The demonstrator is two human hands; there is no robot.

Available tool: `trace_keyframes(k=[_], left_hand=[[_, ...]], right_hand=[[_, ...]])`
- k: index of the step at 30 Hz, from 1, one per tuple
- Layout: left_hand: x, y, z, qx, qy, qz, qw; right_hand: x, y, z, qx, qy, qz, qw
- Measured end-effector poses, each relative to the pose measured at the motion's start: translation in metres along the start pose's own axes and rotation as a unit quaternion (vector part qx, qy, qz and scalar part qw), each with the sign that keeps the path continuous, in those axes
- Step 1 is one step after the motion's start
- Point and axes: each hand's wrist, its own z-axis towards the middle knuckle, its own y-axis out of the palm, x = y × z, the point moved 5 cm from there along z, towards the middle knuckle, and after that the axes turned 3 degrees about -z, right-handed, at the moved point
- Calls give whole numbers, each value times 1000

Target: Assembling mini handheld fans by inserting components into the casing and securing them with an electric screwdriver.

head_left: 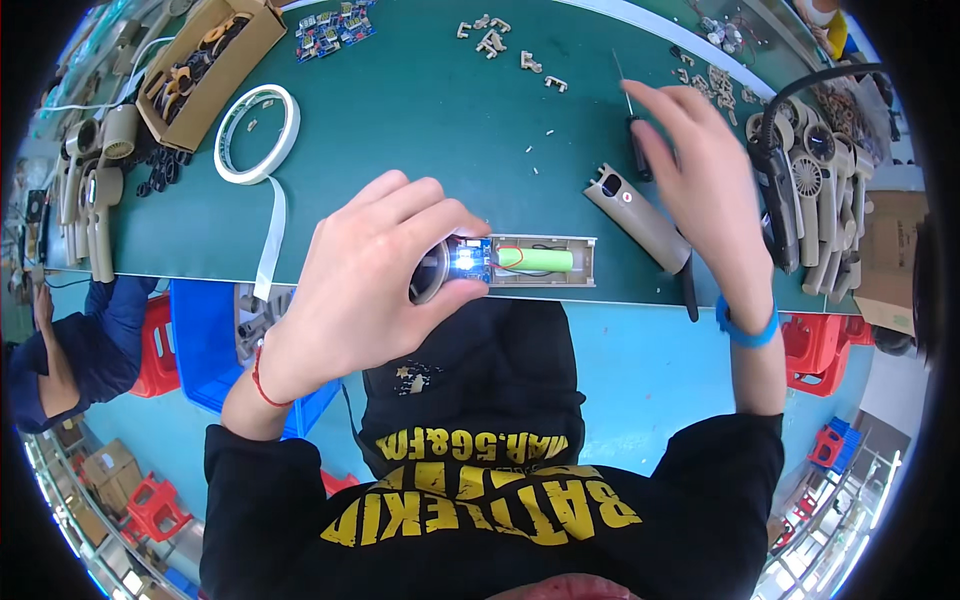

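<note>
My left hand (370, 265) is closed around the head end of a handheld fan whose beige handle shell (588, 262) lies opened up at the table's front edge. Inside it show a green cylindrical battery (540, 260), thin red wires and a blue circuit board (470, 260) with a bright white light lit. My right hand (700, 160) is raised to the right, thumb and forefinger apart. Close by its thumb is a screwdriver (640, 150) with a dark handle and thin shaft. Below that hand rests a beige handle cover (640, 217), a black strap (690, 290) at its lower end.
A roll of white tape (222, 150) lies left, its loose end trailing toward the front edge. Behind it stands a cardboard box (160, 125) of parts. Blue circuit boards (335, 30) and small beige pieces (490, 42) are at the back. Several fans (845, 190) pile up right.
</note>
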Motion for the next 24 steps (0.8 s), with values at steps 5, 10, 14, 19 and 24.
trace_keyframes(k=[5, 10, 14, 19, 24], left_hand=[[-3, -2, -2, 6, -11, 3, 1000], [-3, -3, -1, 10, -1, -10, 1000], [-5, -1, -4, 10, -2, -15, 1000], [-7, -2, -8, 16, -3, -20, 1000], [-5, -1, -5, 15, 4, -19, 1000]], right_hand=[[32, -75, -50, 344, 89, 0, 935], [142, -42, -86, -87, 273, 79, 955], [161, -29, -83, -111, 268, 111, 950], [132, -73, -63, 33, 240, 236, 941], [46, -66, -13, 118, 11, 695, 709]])
